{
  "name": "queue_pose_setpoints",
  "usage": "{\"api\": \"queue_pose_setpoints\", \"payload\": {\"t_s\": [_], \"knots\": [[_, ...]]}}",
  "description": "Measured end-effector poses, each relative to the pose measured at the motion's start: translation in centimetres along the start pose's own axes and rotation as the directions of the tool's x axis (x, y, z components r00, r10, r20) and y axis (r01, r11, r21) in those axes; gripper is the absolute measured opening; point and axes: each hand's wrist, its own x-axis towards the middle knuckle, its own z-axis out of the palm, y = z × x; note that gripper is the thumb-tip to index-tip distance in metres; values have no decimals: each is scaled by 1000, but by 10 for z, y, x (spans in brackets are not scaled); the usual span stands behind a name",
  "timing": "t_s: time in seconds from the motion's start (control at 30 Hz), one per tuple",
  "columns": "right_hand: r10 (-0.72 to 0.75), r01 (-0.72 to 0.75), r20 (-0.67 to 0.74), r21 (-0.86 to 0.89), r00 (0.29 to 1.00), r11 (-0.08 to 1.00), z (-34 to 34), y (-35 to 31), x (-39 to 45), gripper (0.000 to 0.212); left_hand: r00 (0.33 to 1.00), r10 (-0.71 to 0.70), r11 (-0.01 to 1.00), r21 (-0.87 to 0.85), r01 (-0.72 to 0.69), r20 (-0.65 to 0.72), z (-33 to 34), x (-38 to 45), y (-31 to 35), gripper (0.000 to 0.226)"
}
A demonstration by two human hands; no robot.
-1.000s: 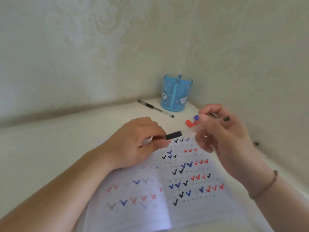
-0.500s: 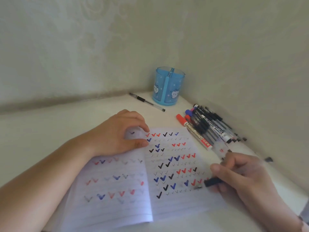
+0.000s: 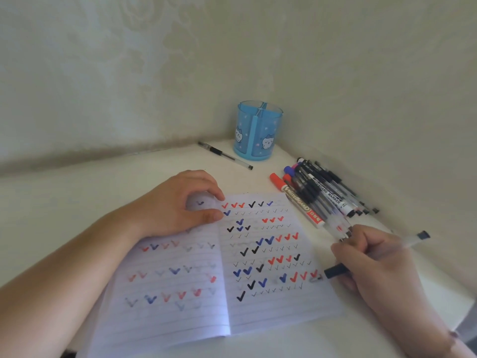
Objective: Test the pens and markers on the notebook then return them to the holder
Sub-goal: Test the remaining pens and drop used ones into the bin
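Note:
An open lined notebook (image 3: 206,313) full of red, blue and black check marks lies on the white desk. My left hand (image 3: 178,205) rests on its upper left page, thumb and fingertips pressing the paper. My right hand (image 3: 374,264) grips a clear pen with a black grip (image 3: 335,271), its tip touching the right page near the right edge. The pen's black rear end sticks out past my hand. The blue transparent holder (image 3: 259,130) stands in the corner, with no pens visible in it.
A pile of several pens and whiteboard markers (image 3: 322,195) lies along the right wall, just above my right hand. A single black pen (image 3: 224,155) lies left of the holder. Walls close the desk at the back and right.
One second ago both hands held the pen in the air. The left hand then settled on the page and the right hand brought the pen down to the paper.

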Motion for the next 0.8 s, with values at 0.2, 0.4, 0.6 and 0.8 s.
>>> {"api": "queue_pose_setpoints", "payload": {"t_s": [0.2, 0.4, 0.6, 0.8], "knots": [[-14, 17, -19, 159, 1000, 987, 1, 0, 3, 48, 1000, 6, 1000, -7, -6, -3, 0, -1, -1, 40], [-196, 198, -28, 45, 980, 979, -5, -9, 2, 45, 976, -63, 997, 19, 69, -208, -3, 5, -5, 31], [-120, 76, 176, 239, 977, 968, -4, -17, 3, 40, 985, -90, 975, 188, 117, -146, -6, 12, -6, 17], [-206, 131, 298, 253, 932, 959, 35, -49, 0, 39, 991, 26, 798, 600, 58, -130, -91, -58, -31, 33]]}}
